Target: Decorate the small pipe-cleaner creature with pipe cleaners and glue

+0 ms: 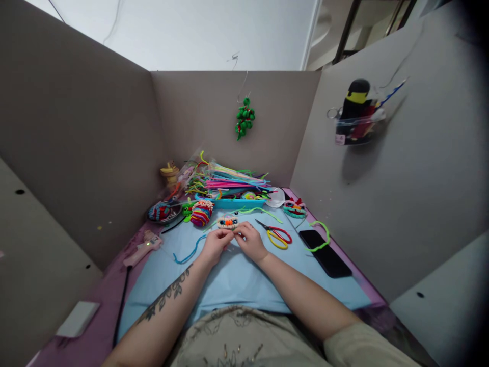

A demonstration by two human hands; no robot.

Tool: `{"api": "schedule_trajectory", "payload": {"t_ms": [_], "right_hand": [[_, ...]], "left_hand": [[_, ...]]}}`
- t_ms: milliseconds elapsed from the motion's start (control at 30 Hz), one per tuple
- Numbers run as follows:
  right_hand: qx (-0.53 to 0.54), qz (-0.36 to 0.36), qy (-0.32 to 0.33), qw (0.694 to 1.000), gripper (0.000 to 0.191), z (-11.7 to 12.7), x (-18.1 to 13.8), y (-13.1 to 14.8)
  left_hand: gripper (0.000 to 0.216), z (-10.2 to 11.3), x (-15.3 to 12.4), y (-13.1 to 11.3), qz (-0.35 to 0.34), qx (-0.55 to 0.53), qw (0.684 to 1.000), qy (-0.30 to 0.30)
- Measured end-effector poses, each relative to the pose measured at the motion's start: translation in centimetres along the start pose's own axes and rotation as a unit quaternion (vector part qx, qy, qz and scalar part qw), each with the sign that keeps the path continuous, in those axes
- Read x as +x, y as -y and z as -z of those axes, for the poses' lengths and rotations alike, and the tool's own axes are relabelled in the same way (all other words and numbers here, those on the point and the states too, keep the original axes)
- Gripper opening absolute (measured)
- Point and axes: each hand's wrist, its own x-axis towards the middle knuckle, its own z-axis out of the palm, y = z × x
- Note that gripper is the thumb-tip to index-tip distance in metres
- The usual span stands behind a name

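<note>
My left hand [217, 244] and my right hand [250, 241] meet over the blue sheet, fingertips pinched together. Whatever sits between them is too small to make out. Just beyond the fingers lies a cream fuzzy pipe-cleaner piece [227, 223] with an orange middle and dark eye-like spots. A bent blue pipe cleaner [189, 253] rests left of my left hand, one end near the wrist. To the right of my right hand, scissors [278, 237] with one red and one yellow handle lie with their blades pointing away.
A blue tray [239, 203] heaped with pipe cleaners [233, 179] stands at the back. A striped fuzzy piece [201, 213] and a bowl [164, 213] are at left, above a pink glue gun [143, 248]. A phone [324, 254] lies right, under a green pipe cleaner [326, 235]. Grey panels surround the table.
</note>
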Motion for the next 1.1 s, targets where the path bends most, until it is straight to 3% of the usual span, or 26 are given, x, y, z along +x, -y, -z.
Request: {"api": "schedule_trajectory", "payload": {"t_ms": [200, 333, 533, 667, 900, 1100], "right_hand": [[-0.013, 0.0, 0.019, 1.0, 0.011, 0.1, 0.1, 0.0], [0.002, -0.008, 0.024, 1.0, 0.008, -0.1, 0.3, -0.2], [0.025, -0.032, 0.014, 0.999, 0.009, -0.3, 0.3, -0.3], [0.033, -0.049, 0.002, 0.998, 0.007, -0.3, 0.3, -0.2], [0.023, -0.012, 0.022, 0.999, 0.01, -0.1, 0.4, -0.2], [0.013, -0.006, 0.026, 1.0, 0.009, 0.0, 0.4, -0.1]], "left_hand": [[0.027, 0.5, 0.1, -0.4, -0.062, 0.149, 0.987, -0.003], [0.023, 0.8, 0.5, -0.2, -0.115, 0.178, 0.977, -0.006], [0.026, 0.5, 0.4, -0.1, -0.044, 0.11, 0.993, 0.013], [0.027, 0.3, 0.2, -0.7, -0.042, 0.079, 0.996, 0.022], [0.031, 0.7, 0.3, -0.6, -0.006, 0.061, 0.997, 0.037], [0.029, 1.0, 0.4, -0.8, -0.06, 0.148, 0.987, 0.032]]}}
